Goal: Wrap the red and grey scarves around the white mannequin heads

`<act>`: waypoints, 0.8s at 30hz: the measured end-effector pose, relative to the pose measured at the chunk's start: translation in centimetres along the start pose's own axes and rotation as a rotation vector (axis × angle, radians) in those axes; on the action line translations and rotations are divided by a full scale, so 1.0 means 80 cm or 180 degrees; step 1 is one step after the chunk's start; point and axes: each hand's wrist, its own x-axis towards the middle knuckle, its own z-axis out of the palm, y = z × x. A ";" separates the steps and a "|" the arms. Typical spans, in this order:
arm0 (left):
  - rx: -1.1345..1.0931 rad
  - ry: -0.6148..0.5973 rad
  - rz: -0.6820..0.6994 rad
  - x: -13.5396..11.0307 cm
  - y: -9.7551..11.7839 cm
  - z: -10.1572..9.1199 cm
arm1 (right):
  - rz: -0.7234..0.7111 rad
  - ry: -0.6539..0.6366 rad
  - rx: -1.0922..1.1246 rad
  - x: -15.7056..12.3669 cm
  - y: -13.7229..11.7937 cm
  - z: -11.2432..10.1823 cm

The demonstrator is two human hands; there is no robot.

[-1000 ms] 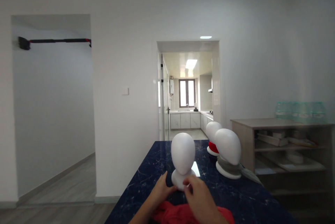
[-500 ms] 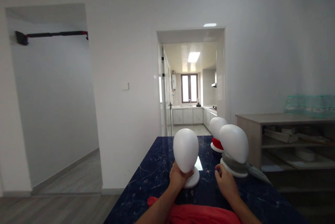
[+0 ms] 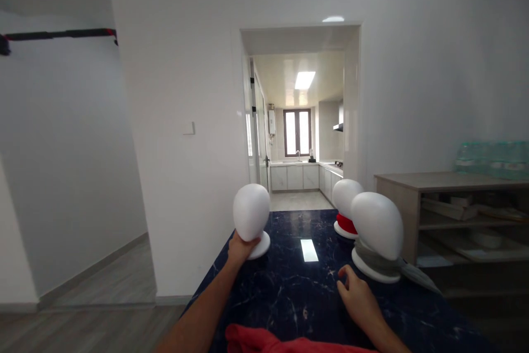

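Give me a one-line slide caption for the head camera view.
Left hand grips a bare white mannequin head on a dark marble table; right hand rests near a scarf-wrapped head.

Bright, even daylight-white room. Main light source: ceiling panel (image 3: 305, 79) in the far kitchen, plus window (image 3: 297, 132) behind it, slightly blown out. Panel glare reflects as a white patch on the dark glossy table (image 3: 308, 250). Shadows soft. Wide-angle bend at the edges, door frames lean. Overall soft focus, right shelf (image 3: 463, 215) blurry.
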 end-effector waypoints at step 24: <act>0.0116 0.0034 -0.0116 0.080 -0.057 0.027 | 0.0187 -0.0293 -0.0364 -0.005 -0.019 -0.005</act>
